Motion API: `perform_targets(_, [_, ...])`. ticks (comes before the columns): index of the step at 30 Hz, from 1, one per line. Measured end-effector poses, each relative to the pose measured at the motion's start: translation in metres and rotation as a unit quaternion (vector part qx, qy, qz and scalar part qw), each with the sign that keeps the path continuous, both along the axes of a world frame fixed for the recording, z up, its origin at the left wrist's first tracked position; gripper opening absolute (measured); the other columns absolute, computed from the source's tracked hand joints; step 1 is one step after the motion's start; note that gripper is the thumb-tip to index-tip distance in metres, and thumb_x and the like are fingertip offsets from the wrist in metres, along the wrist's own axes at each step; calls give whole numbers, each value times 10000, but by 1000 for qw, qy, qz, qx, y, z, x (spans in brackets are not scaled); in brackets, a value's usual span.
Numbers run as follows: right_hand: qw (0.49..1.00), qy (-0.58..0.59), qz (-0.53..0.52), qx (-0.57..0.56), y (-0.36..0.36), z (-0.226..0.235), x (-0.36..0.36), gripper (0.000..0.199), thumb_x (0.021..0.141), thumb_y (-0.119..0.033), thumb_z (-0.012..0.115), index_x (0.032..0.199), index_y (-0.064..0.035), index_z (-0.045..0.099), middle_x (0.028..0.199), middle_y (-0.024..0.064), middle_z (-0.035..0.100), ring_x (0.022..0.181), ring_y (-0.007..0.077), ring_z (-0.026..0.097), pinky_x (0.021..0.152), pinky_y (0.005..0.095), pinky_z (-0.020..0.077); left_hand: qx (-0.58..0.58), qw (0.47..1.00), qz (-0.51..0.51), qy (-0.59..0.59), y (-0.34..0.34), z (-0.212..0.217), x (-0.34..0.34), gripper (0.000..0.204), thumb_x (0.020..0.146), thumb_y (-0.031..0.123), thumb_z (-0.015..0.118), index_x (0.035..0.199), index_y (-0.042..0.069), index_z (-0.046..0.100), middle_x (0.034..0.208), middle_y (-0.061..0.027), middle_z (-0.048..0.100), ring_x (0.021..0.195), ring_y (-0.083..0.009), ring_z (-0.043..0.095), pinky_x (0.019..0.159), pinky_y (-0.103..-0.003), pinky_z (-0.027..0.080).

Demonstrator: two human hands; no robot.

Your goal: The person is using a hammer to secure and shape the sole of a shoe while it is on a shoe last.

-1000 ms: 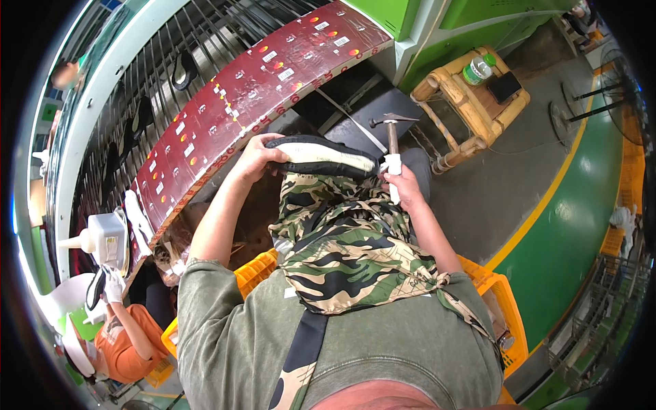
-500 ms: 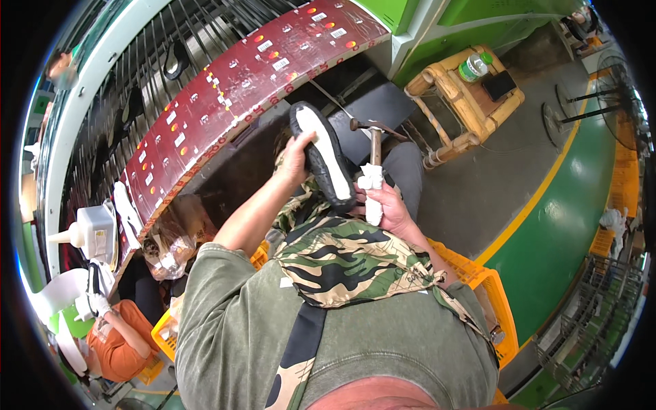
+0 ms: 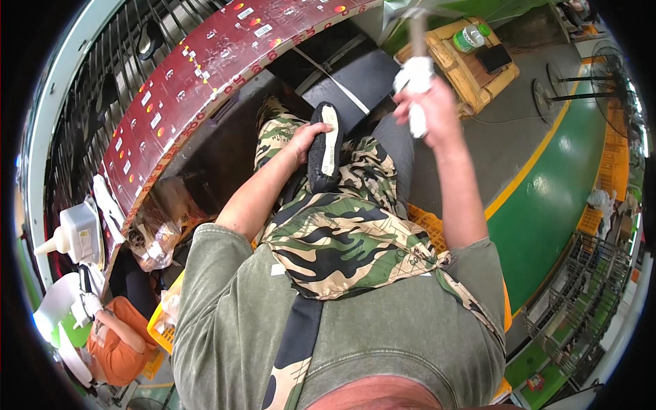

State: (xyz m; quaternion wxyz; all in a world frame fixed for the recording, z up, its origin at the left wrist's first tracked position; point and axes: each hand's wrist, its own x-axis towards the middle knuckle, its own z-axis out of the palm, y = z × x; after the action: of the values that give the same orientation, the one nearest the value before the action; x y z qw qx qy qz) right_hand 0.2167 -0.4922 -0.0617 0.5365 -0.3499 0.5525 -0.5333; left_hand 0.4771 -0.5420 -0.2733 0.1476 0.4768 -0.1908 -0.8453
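The right hand [image 3: 434, 109] is raised high and closed tightly around the handle of a hammer wrapped in white cloth [image 3: 414, 82]; the metal head of the hammer is near the top edge of the picture and is blurred, so its exact shape cannot be told. The left hand [image 3: 305, 137] is closed on the heel end of a black shoe with a pale insole [image 3: 325, 145], thumb and fingers around the side, and it presses the shoe down on the person's lap, which is covered by a camouflage-pattern cloth apron [image 3: 342, 239]. The shoe lies with its opening turned up and its toe pointing away from the body.

To do this blow well, the left grip should probably keep the shoe firm against the thigh so it does not roll, and the fingers should stay back at the heel, well apart from the place where the hammer lands. The right grip seems best kept far down the handle, with the stroke short and straight.

Beyond the knees runs a long dark red curved panel with small labels [image 3: 205, 75]. To the right stands a yellow wooden stool [image 3: 471, 75] with a green-capped plastic bottle [image 3: 471, 37] on it.
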Motion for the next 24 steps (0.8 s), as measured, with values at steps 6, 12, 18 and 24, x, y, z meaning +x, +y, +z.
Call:
perform_targets(6, [937,100,-183,-281,-40,14,10,168,974,-80,564,1080,9,469,760,68,587,553,133,584,511,280,517,-19,998,17,56,-2,-15,21,485,756,177,742,1183,16,577,915,-140,699,734,-264,700,684,-414,600])
perform_targets(12, [950,145,121,250,23,-160,39,168,879,-50,632,994,-15,515,660,79,585,445,174,564,392,320,445,-109,994,22,17,-5,-17,11,495,741,187,754,1171,6,589,925,-141,703,736,-253,700,692,-403,594])
perform_targets(18, [990,109,-88,15,-34,-19,-13,80,944,-64,545,1000,-27,501,690,59,576,444,142,553,356,271,437,21,999,-46,14,-7,-24,20,496,760,349,725,1078,-23,646,911,-163,715,724,-263,691,710,-376,579])
perform_targets(24, [940,203,-163,-219,-50,-27,12,171,941,-71,566,1088,-16,500,741,48,578,528,129,580,476,290,489,-36,999,-12,-28,-2,-28,12,528,755,350,742,1092,-44,639,903,-176,711,726,-273,693,702,-398,573])
